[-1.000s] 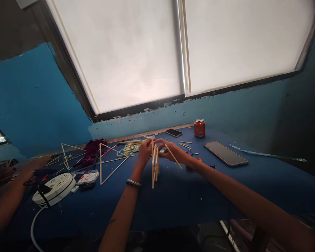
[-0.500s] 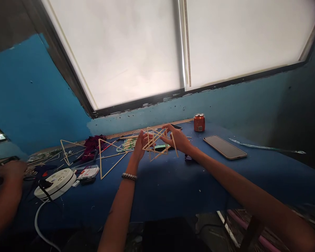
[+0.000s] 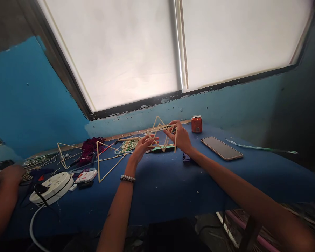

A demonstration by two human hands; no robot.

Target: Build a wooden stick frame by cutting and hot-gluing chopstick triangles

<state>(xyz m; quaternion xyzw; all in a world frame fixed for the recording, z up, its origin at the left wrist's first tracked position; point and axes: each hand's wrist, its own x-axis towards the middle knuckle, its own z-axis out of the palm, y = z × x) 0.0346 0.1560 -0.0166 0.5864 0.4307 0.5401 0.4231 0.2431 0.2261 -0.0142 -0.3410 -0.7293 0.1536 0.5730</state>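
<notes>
The left hand [image 3: 142,147] and right hand [image 3: 180,136], well apart, clamp opposite sides of a wooden stick frame [image 3: 160,129] above the far edge of the blue table [image 3: 173,189]. To the left lie two stick triangles [image 3: 98,161] and a round white power strip [image 3: 52,188], with a co-worker's hand [image 3: 7,174] beyond. To the right stand one red can [image 3: 196,124] (label too small to read) and one smartphone [image 3: 221,148].

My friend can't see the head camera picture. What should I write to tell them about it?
The left hand with a beaded bracelet and the right hand hold up a frame of thin wooden sticks above a blue table. A red can and a phone sit nearby.
</notes>
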